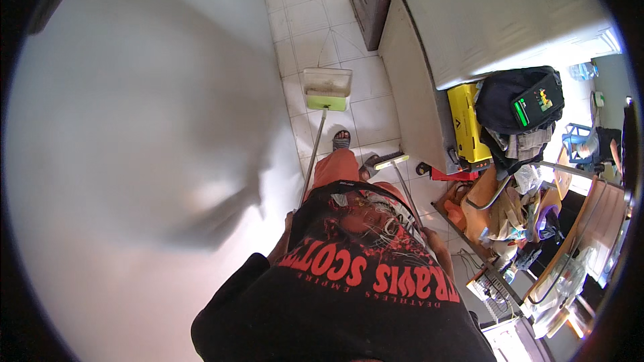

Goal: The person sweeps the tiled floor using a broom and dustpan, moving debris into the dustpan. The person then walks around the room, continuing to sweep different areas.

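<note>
My left hand (289, 222), partly hidden by my black printed T-shirt (372, 311), is closed around the long metal handle of a dustpan. The dustpan (328, 85) has a pale scoop and a green section by the handle, and rests on the tiles ahead of my feet. My right hand (430, 237) grips the handle of a broom on my other side. The broom's pale yellow head (392, 162), with dark bristles, is beside my right foot (368, 167). A patterned slide sandal covers my left foot (341, 141).
A white wall (151, 110) runs along my left. To the right, a low partition (412, 75) narrows the tiled floor (375, 115), with a dark door (372, 0) beyond. A yellow case (468, 120), a black backpack (508, 95) and a cluttered shelf unit (478, 196) stand right. A seated person (588, 146) appears farther off.
</note>
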Available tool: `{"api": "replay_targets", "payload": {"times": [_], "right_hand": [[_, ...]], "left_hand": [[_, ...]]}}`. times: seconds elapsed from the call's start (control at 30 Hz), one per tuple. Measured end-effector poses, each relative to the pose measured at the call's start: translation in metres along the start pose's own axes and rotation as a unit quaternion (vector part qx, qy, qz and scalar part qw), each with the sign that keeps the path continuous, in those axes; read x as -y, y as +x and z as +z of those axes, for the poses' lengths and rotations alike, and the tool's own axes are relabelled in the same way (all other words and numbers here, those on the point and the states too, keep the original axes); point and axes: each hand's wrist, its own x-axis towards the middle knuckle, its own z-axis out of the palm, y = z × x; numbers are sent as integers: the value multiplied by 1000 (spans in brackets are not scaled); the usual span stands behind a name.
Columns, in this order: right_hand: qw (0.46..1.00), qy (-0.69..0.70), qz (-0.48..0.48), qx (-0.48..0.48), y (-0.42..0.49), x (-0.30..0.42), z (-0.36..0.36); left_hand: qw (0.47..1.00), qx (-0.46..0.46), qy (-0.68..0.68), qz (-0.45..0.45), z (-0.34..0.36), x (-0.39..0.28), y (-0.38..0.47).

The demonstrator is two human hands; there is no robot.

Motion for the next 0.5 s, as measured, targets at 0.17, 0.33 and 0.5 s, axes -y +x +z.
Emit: {"api": "replay_targets", "payload": {"times": [0.17,0.33,0.5], "right_hand": [[981,193,-14,-21,29,23,4],[965,261,-4,-35,67,63,23],[975,203,-65,-67,77,120,50]], "left_hand": [[981,62,-183,32,-84,-152,27],[981,140,-120,61,-169,-279,47],[972,227,-55,21,-240,-374,78]]}}
